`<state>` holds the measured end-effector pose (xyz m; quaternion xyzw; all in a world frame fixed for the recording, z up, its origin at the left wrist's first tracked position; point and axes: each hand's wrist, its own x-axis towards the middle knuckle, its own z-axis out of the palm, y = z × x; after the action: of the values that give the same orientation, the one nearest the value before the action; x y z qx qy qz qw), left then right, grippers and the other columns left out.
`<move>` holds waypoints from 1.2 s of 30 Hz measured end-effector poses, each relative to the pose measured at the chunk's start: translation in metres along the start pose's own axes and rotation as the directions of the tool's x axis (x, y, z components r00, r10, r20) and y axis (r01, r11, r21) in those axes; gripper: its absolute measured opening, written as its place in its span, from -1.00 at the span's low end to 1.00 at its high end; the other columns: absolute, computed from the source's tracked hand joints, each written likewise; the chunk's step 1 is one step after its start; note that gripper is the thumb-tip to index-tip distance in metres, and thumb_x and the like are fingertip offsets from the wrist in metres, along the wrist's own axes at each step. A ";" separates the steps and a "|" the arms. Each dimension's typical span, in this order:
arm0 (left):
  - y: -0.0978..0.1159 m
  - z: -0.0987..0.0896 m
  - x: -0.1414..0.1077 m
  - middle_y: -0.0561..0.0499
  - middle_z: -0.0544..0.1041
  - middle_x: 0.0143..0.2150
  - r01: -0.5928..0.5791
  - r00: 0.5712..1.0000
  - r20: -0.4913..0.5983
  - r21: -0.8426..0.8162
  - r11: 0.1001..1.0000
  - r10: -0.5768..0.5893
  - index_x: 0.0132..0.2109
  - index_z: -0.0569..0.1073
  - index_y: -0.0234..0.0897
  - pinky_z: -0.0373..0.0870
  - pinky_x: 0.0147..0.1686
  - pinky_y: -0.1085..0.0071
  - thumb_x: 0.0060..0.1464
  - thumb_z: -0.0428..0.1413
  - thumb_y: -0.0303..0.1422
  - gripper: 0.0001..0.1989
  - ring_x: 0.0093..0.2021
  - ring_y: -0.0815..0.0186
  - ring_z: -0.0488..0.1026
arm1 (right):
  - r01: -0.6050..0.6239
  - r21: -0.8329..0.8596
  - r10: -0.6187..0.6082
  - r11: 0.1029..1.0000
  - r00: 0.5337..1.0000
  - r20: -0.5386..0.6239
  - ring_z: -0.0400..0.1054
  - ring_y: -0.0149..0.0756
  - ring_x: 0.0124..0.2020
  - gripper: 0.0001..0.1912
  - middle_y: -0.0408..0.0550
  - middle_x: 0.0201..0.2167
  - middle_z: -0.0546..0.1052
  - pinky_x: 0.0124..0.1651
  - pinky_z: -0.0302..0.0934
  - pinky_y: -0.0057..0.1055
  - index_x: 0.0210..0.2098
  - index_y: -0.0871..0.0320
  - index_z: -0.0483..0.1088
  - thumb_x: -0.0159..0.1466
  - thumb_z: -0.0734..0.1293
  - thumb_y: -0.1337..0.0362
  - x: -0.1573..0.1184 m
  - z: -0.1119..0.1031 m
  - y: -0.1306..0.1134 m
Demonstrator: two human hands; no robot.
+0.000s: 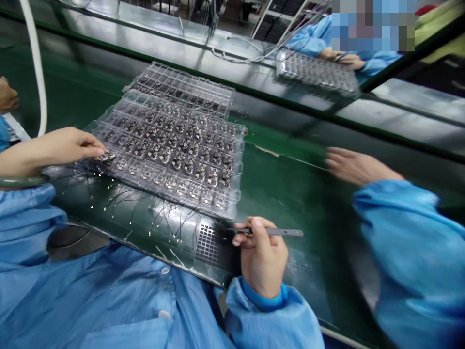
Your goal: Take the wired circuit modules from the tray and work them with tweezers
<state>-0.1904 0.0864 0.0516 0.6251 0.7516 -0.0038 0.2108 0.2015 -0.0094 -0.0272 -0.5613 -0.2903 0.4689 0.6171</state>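
Observation:
At the left front corner of a clear plastic tray (236, 186), my left hand (69, 148) pinches a small circuit board (106, 156). Rows of small electronic modules (178, 160) fill the tray's pockets. Thin black wires with pale tips (158, 218) stick out along its front edge over the bench. My right hand (263, 252) is closed round grey tweezers (286, 232), whose points face left. Just left of those points lies a sheet of black square pads (209, 245).
A second clear tray (181, 82) lies behind the first. On the right is a co-worker's hand (359, 165) in a blue sleeve; another hand (7, 94) shows at the left edge, near a white hose (39, 77). Across the divider, a person handles another tray (316, 72).

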 end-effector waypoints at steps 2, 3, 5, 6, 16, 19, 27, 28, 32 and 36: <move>-0.003 0.006 -0.003 0.09 0.61 -0.22 -0.015 0.999 -0.037 -0.023 1.000 0.014 -0.20 0.55 -0.23 0.28 -0.12 0.40 0.01 0.12 -0.17 -0.72 -0.22 0.21 0.47 | 0.012 -0.035 -0.011 0.999 1.000 0.024 0.31 -0.46 -0.73 -0.80 -0.17 -0.61 0.54 -0.66 0.20 -0.52 -0.43 0.11 0.41 0.04 0.42 0.14 -0.001 0.001 0.001; -0.004 0.010 -0.004 0.09 0.61 -0.23 -0.016 0.998 -0.065 -0.031 0.999 0.014 -0.20 0.54 -0.22 0.29 -0.14 0.40 0.01 0.11 -0.15 -0.71 -0.21 0.20 0.47 | 0.019 -0.059 -0.016 0.998 0.999 0.042 0.32 -0.46 -0.72 -0.83 -0.18 -0.60 0.54 -0.64 0.21 -0.51 -0.42 0.10 0.41 0.05 0.41 0.16 -0.002 0.001 0.002; -0.005 0.018 -0.008 0.10 0.60 -0.29 -0.006 0.997 -0.077 -0.027 1.000 0.004 -0.16 0.52 -0.20 0.31 -0.20 0.40 -0.01 0.12 -0.09 -0.66 -0.25 0.20 0.47 | 0.038 -0.094 -0.031 0.995 0.997 0.072 0.33 -0.45 -0.70 -0.86 -0.19 -0.58 0.55 -0.61 0.22 -0.49 -0.41 0.09 0.41 0.07 0.40 0.18 -0.003 0.001 0.004; -0.005 0.021 -0.010 0.10 0.59 -0.33 0.007 0.996 -0.086 -0.015 1.000 -0.008 -0.16 0.51 -0.19 0.31 -0.24 0.39 -0.04 0.14 -0.05 -0.62 -0.28 0.20 0.47 | 0.054 -0.099 -0.046 0.994 0.996 0.076 0.33 -0.46 -0.69 -0.86 -0.20 -0.57 0.55 -0.60 0.22 -0.49 -0.40 0.08 0.42 0.09 0.39 0.17 -0.004 0.002 0.004; -0.010 0.033 -0.010 -0.04 0.52 -0.29 -0.184 0.956 -0.197 0.186 0.965 0.220 -0.12 0.51 -0.32 0.33 -0.22 0.31 -0.01 0.15 -0.20 -0.66 -0.26 0.14 0.46 | 0.034 -0.104 -0.022 0.994 0.994 0.109 0.34 -0.44 -0.67 -0.84 -0.18 -0.55 0.55 -0.59 0.23 -0.46 -0.39 0.09 0.41 0.09 0.40 0.16 -0.006 0.007 0.005; -0.012 0.028 -0.010 -0.03 0.52 -0.27 -0.212 0.952 -0.185 0.168 0.963 0.242 -0.11 0.51 -0.33 0.32 -0.19 0.33 0.01 0.13 -0.21 -0.66 -0.27 0.18 0.45 | 0.063 -0.085 -0.055 0.994 0.994 0.093 0.33 -0.47 -0.68 -0.77 -0.17 -0.55 0.54 -0.62 0.24 -0.52 -0.37 0.15 0.38 0.11 0.40 0.12 -0.007 0.011 0.004; -0.015 0.006 -0.016 -0.06 0.50 -0.08 -0.359 0.933 -0.022 0.035 0.933 0.360 -0.05 0.47 -0.40 0.27 -0.05 0.43 0.13 0.03 -0.07 -0.53 -0.12 0.27 0.38 | 0.073 -0.084 -0.064 0.994 0.993 0.104 0.33 -0.48 -0.69 -0.73 -0.16 -0.56 0.53 -0.62 0.25 -0.54 -0.35 0.18 0.36 0.11 0.42 0.12 -0.008 0.017 0.002; -0.017 0.006 -0.016 -0.06 0.49 -0.09 -0.380 0.924 -0.030 0.031 0.924 0.381 -0.06 0.48 -0.40 0.28 -0.07 0.44 0.12 0.02 -0.03 -0.50 -0.10 0.27 0.38 | 0.069 -0.088 -0.060 0.994 0.993 0.101 0.33 -0.47 -0.69 -0.73 -0.16 -0.56 0.54 -0.62 0.24 -0.54 -0.35 0.18 0.36 0.10 0.42 0.12 -0.008 0.017 0.003; -0.023 0.009 -0.023 0.01 0.45 -0.14 -0.462 0.875 -0.135 0.050 0.886 0.464 -0.10 0.49 -0.37 0.31 -0.13 0.48 0.11 -0.02 0.03 -0.46 -0.09 0.31 0.36 | 0.048 -0.073 -0.040 0.996 0.994 0.104 0.34 -0.47 -0.69 -0.73 -0.15 -0.56 0.54 -0.62 0.25 -0.54 -0.36 0.18 0.38 0.09 0.43 0.12 -0.011 0.017 0.002; -0.013 0.018 -0.039 0.06 0.42 -0.14 -0.555 0.796 -0.261 0.044 0.831 0.546 -0.11 0.45 -0.38 0.28 0.00 0.40 0.16 0.02 -0.19 -0.67 -0.09 0.37 0.38 | -0.015 -0.040 0.021 0.999 0.986 0.165 0.33 -0.47 -0.71 -0.74 -0.15 -0.57 0.53 -0.66 0.22 -0.56 -0.37 0.16 0.38 0.09 0.43 0.12 -0.018 0.022 -0.002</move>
<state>-0.1923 0.0422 0.0440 0.8073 0.5586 0.1536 0.1121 0.1756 -0.0162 -0.0174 -0.5351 -0.3445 0.5135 0.5756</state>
